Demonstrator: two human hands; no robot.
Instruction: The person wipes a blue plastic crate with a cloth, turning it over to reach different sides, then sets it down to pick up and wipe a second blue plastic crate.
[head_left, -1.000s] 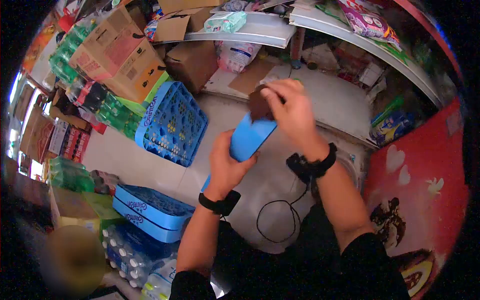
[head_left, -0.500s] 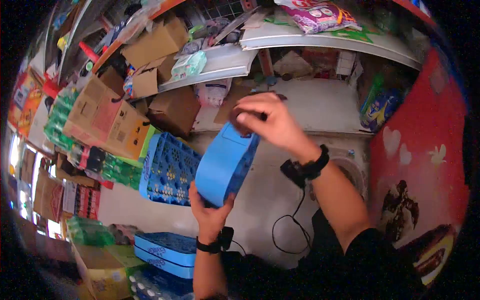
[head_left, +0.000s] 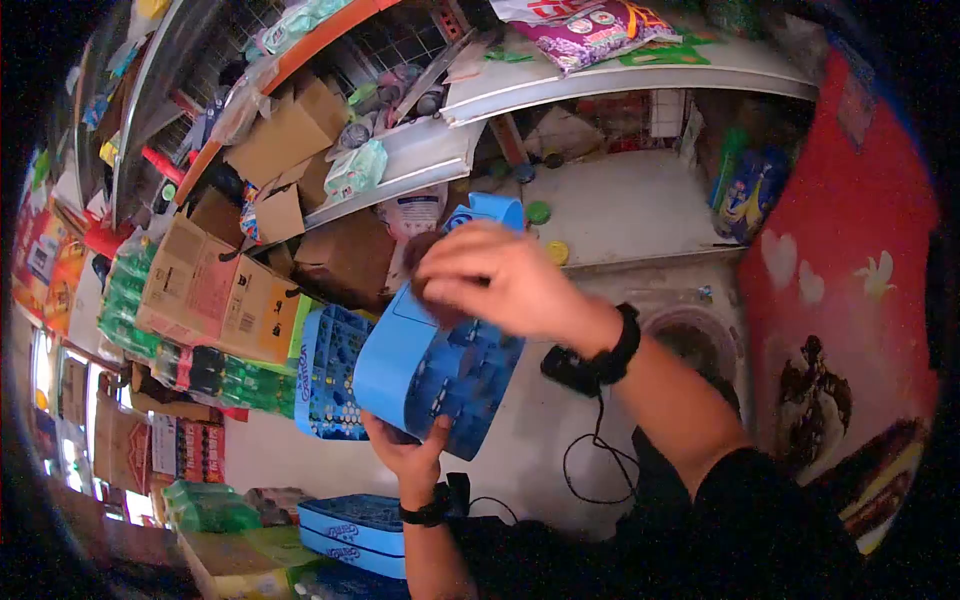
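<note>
A blue plastic crate [head_left: 387, 368] is held up in front of me, tilted on its side, with its gridded underside or inside turned partly toward me. My left hand [head_left: 408, 455] grips its lower corner, thumb on the gridded face. My right hand [head_left: 515, 280] is closed around a dark brownish-red wad [head_left: 425, 262], perhaps a cloth or scrubber, pressed to the crate's smooth side. Motion blurs that hand and the wad. Just behind stands another blue crate [head_left: 330, 375], and stacked blue crates [head_left: 350, 525] lie at the lower left.
Cardboard boxes [head_left: 215, 290] and green bottles [head_left: 250, 385] crowd the left. Shelves [head_left: 640, 85] with a purple bag [head_left: 600, 35] rise at the back. A round basin [head_left: 695, 335] sits right of my arm, beside a red panel [head_left: 860, 200]. A black cable [head_left: 565, 465] hangs near my wrist.
The crate has turned, showing more of its gridded face. My right hand and the wad have moved left and down along its side. The whole view has shifted slightly.
</note>
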